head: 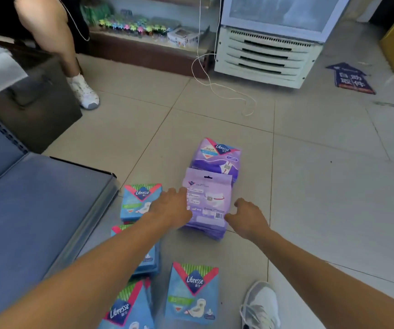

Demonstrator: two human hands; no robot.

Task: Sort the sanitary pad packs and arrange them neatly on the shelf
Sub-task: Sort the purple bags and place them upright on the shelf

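The floor (pixel 215 115) is pale beige tile with thin dark grout lines, and it fills most of the frame. At the left edge a grey-blue metal shelf (pixel 37 210) sits low, its flat deck bare where it shows. Just below centre a stack of pale purple packs (pixel 206 203) lies on the tiles, back side up with a barcode showing; the left hand (pixel 171 208) has its fingers curled over the stack's left edge, and the right hand (pixel 247 218) reaches to its lower right corner with fingers loosely bent, though whether they actually grip it cannot be told. Just above, touching that stack, stands a darker purple pack (pixel 217 154). Blue packs lie to the lower left: one blue pack (pixel 136 201) beside the left hand, another (pixel 192 293) at the bottom centre, and more partly hidden under the left forearm. A grey and white shoe (pixel 260 307) shows at the bottom right. At the top right stands a white display cooler (pixel 267 53) with a louvred base, and a white cord (pixel 215 84) loops over the floor in front of it. A blue arrow sticker (pixel 351 79) is stuck to the tiles at the right. In the upper left, another person's leg and white sneaker (pixel 83 91) stand beside a dark box (pixel 37 103).
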